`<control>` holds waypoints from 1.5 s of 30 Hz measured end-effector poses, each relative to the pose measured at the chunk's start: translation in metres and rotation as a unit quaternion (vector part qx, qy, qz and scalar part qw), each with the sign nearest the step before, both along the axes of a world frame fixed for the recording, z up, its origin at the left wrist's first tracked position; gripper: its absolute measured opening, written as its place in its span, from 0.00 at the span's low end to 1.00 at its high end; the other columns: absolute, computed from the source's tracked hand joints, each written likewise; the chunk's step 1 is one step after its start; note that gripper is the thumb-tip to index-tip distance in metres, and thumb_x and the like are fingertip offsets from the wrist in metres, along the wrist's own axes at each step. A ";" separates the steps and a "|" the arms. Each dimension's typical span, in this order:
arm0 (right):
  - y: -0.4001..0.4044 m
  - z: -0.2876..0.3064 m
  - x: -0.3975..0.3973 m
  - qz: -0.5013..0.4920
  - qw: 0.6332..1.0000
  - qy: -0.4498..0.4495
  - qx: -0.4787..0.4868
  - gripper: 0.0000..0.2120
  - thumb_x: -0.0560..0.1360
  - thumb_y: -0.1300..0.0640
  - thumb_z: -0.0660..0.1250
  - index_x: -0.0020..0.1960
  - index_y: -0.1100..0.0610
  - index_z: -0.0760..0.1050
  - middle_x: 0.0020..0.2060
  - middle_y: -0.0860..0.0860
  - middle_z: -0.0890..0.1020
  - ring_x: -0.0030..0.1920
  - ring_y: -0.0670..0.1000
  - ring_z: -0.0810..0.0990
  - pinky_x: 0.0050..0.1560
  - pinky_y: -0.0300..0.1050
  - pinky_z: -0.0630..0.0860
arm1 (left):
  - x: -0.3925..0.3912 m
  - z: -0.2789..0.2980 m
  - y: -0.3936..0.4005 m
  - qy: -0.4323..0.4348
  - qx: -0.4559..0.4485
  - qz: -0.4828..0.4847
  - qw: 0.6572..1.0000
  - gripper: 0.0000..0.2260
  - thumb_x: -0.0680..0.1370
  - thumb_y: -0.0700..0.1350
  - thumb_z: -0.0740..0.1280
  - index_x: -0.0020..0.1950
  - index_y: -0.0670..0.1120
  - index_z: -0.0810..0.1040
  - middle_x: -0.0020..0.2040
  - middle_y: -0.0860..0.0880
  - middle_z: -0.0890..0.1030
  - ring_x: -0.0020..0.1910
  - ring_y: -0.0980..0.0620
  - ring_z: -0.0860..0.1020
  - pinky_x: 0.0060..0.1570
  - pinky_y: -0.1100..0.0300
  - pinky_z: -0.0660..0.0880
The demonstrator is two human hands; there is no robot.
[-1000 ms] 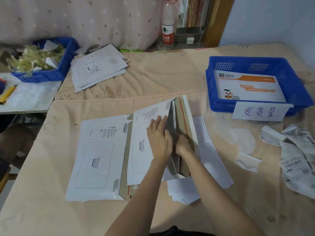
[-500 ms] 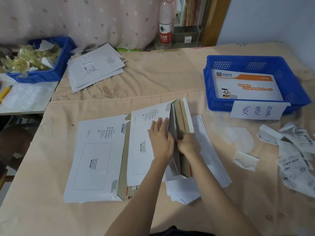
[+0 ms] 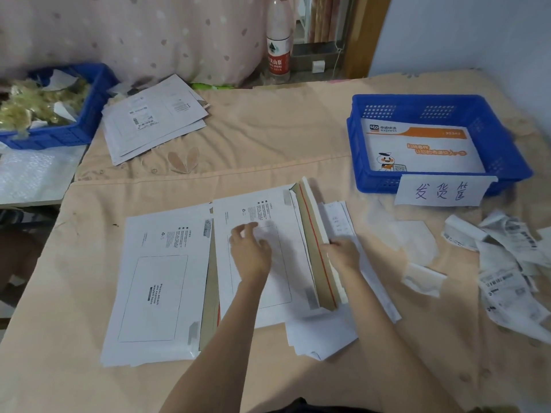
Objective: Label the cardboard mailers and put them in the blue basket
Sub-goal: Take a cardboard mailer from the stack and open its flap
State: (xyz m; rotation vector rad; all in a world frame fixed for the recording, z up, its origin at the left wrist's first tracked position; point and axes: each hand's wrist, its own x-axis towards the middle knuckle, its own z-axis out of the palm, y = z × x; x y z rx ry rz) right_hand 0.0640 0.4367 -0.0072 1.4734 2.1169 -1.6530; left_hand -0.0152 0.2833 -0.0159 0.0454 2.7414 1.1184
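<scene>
Two white cardboard mailers lie side by side in front of me. The left mailer (image 3: pixel 158 281) lies flat. On the right mailer (image 3: pixel 268 210) my left hand (image 3: pixel 250 251) rests with fingers spread, blurred. That mailer's brown flap (image 3: pixel 313 242), with a red strip, stands raised along its right edge. My right hand (image 3: pixel 343 253) holds the flap at its outer side. The blue basket (image 3: pixel 504 150) sits at the right rear and holds an orange and white express envelope (image 3: pixel 417 147). A handwritten paper sign (image 3: pixel 441 193) hangs on its front.
White sheets (image 3: pixel 325 335) lie under the right mailer. Crumpled shipping labels and backing scraps (image 3: pixel 507 263) are scattered at the right. More mailers (image 3: pixel 152 117) are stacked at the back left beside a second blue basket (image 3: pixel 59 132) of scraps. A water bottle (image 3: pixel 278 46) stands behind the table.
My left hand slid left from the flap's fold onto the mailer's face. My right hand moved out to the right side of the flap, which now stands up fully.
</scene>
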 end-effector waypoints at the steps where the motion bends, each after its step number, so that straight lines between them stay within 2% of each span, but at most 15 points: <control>1: 0.000 -0.004 -0.001 0.001 1.000 0.001 0.011 0.06 0.72 0.68 0.61 0.40 0.62 0.75 0.33 0.58 0.74 0.32 0.50 0.69 0.31 0.41 0.62 | 0.000 -0.001 -0.004 -0.002 -0.018 0.013 1.000 0.20 0.75 0.35 0.62 0.66 0.45 0.73 0.67 0.43 0.67 0.64 0.43 0.68 0.59 0.52 0.70; 3: 0.000 -0.006 -0.003 -0.001 0.999 0.019 0.036 0.08 0.70 0.71 0.58 0.43 0.67 0.76 0.37 0.64 0.78 0.35 0.51 0.72 0.35 0.41 0.65 | 0.000 -0.002 -0.010 -0.006 -0.029 0.022 0.999 0.19 0.74 0.35 0.62 0.65 0.44 0.73 0.66 0.42 0.67 0.62 0.42 0.69 0.56 0.51 0.71; 7: 0.010 0.003 -0.019 0.034 0.990 0.047 0.127 0.16 0.74 0.68 0.58 0.54 0.56 0.80 0.48 0.52 0.83 0.47 0.54 0.80 0.50 0.47 0.78 | -0.011 0.005 -0.015 0.029 -0.011 0.041 0.999 0.19 0.74 0.36 0.64 0.65 0.43 0.72 0.65 0.41 0.68 0.59 0.41 0.72 0.53 0.58 0.68; 10: 0.030 0.015 -0.037 0.107 0.962 0.012 0.251 0.20 0.76 0.66 0.59 0.63 0.51 0.76 0.54 0.52 0.82 0.54 0.57 0.79 0.60 0.47 0.70 | -0.028 0.015 -0.015 0.039 0.037 0.052 0.997 0.20 0.75 0.41 0.64 0.67 0.46 0.68 0.68 0.45 0.65 0.57 0.42 0.74 0.55 0.51 0.74; 12: 0.041 0.029 -0.051 0.148 0.928 -0.015 0.341 0.22 0.75 0.67 0.59 0.64 0.49 0.75 0.54 0.53 0.83 0.53 0.56 0.77 0.58 0.46 0.64 | -0.039 0.024 -0.011 0.037 0.054 0.063 0.996 0.22 0.75 0.41 0.64 0.69 0.45 0.66 0.69 0.45 0.64 0.62 0.44 0.71 0.56 0.56 0.70; 14: 0.047 0.042 -0.064 0.172 0.889 -0.031 0.423 0.23 0.74 0.67 0.59 0.63 0.47 0.75 0.48 0.53 0.84 0.44 0.53 0.73 0.53 0.45 0.60 | -0.050 0.030 -0.007 0.027 0.042 0.070 0.996 0.24 0.75 0.41 0.65 0.70 0.44 0.66 0.70 0.44 0.64 0.64 0.45 0.69 0.54 0.61 0.63; 17: 0.054 0.048 -0.083 0.214 0.850 -0.037 0.479 0.24 0.74 0.69 0.58 0.62 0.48 0.76 0.49 0.51 0.83 0.47 0.53 0.74 0.53 0.47 0.58 | -0.059 0.030 -0.005 0.010 0.028 0.065 0.997 0.25 0.75 0.42 0.67 0.71 0.43 0.65 0.70 0.41 0.64 0.65 0.43 0.69 0.58 0.59 0.67; 20: 0.060 0.042 -0.099 0.254 0.832 -0.028 0.492 0.24 0.71 0.71 0.59 0.57 0.48 0.76 0.49 0.48 0.82 0.51 0.52 0.74 0.54 0.48 0.57 | -0.060 0.025 -0.003 0.044 -0.008 0.033 0.998 0.22 0.74 0.41 0.65 0.68 0.42 0.68 0.67 0.40 0.65 0.61 0.40 0.71 0.58 0.52 0.70; 24: 0.062 0.026 -0.110 0.301 0.820 -0.010 0.488 0.23 0.70 0.70 0.60 0.56 0.47 0.76 0.50 0.47 0.81 0.53 0.52 0.73 0.54 0.46 0.54 | -0.059 0.021 0.006 0.103 -0.084 -0.063 0.989 0.20 0.71 0.40 0.66 0.63 0.41 0.70 0.61 0.41 0.68 0.55 0.42 0.71 0.51 0.51 0.72; 27: 0.063 0.010 -0.116 0.338 0.819 -0.010 0.463 0.23 0.72 0.70 0.60 0.59 0.49 0.76 0.54 0.48 0.80 0.56 0.52 0.72 0.57 0.46 0.55 | -0.064 0.012 0.017 0.118 -0.187 -0.179 0.959 0.23 0.71 0.46 0.70 0.64 0.43 0.71 0.62 0.41 0.68 0.61 0.40 0.67 0.60 0.51 0.68; 30: 0.062 -0.005 -0.112 0.317 0.836 0.031 0.446 0.25 0.72 0.70 0.62 0.65 0.53 0.75 0.59 0.50 0.77 0.59 0.54 0.71 0.63 0.47 0.61 | -0.075 0.002 0.022 0.066 -0.245 -0.252 0.934 0.31 0.71 0.52 0.72 0.70 0.48 0.66 0.66 0.42 0.64 0.68 0.41 0.61 0.70 0.50 0.57; 32: 0.058 -0.012 -0.104 0.271 0.841 0.083 0.460 0.22 0.69 0.71 0.65 0.60 0.57 0.78 0.56 0.52 0.77 0.57 0.55 0.72 0.62 0.49 0.67 | -0.082 -0.004 0.024 0.038 -0.263 -0.269 0.926 0.36 0.70 0.54 0.73 0.73 0.51 0.61 0.68 0.43 0.62 0.71 0.41 0.59 0.72 0.48 0.51; 34: 0.052 -0.023 -0.097 0.276 0.836 0.102 0.464 0.15 0.69 0.67 0.68 0.55 0.59 0.80 0.52 0.52 0.77 0.55 0.55 0.74 0.60 0.49 0.69 | -0.089 -0.007 0.026 0.019 -0.273 -0.285 0.919 0.38 0.70 0.55 0.74 0.75 0.53 0.59 0.70 0.45 0.62 0.71 0.42 0.59 0.72 0.48 0.52; 38: 0.042 -0.037 -0.095 0.342 0.867 -0.002 0.363 0.20 0.73 0.50 0.66 0.63 0.55 0.75 0.60 0.49 0.74 0.62 0.53 0.70 0.62 0.49 0.65 | -0.098 -0.013 0.029 0.017 -0.286 -0.298 0.911 0.37 0.69 0.56 0.75 0.74 0.53 0.62 0.69 0.47 0.64 0.69 0.44 0.61 0.71 0.47 0.52; 45: 0.040 -0.041 -0.104 0.330 0.871 -0.019 0.365 0.16 0.70 0.57 0.68 0.58 0.53 0.74 0.58 0.49 0.73 0.62 0.53 0.67 0.58 0.46 0.62 | -0.110 -0.019 0.034 0.012 -0.263 -0.279 0.924 0.33 0.71 0.55 0.72 0.72 0.50 0.65 0.67 0.45 0.65 0.65 0.43 0.63 0.68 0.53 0.57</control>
